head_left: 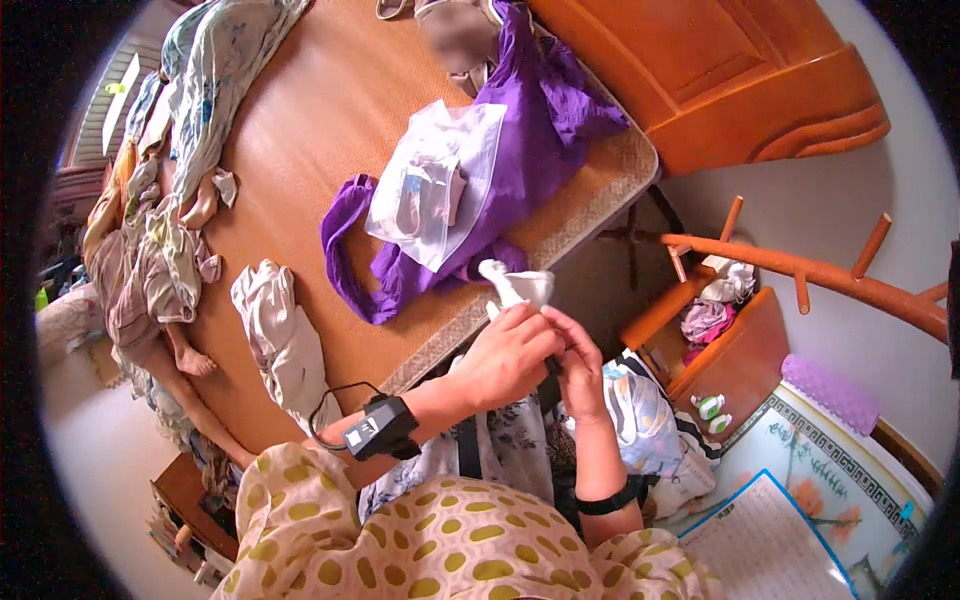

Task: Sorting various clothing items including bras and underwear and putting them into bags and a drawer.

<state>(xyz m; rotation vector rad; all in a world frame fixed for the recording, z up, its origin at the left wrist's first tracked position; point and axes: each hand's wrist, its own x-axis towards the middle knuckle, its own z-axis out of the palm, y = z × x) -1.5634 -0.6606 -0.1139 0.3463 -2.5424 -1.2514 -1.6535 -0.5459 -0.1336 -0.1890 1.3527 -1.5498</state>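
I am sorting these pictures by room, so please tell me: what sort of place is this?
Probably a bedroom: it has a wide, brown-topped bed, an open wooden drawer holding what look like clothes, and a wooden stand with pegs.

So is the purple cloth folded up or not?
Not folded neatly: the purple cloth lies wrinkled and sprawling, one strip curling loosely.

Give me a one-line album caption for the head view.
Left hand and right hand meet at a small white cloth piece; beyond, a translucent plastic bag lies on crumpled purple fabric.
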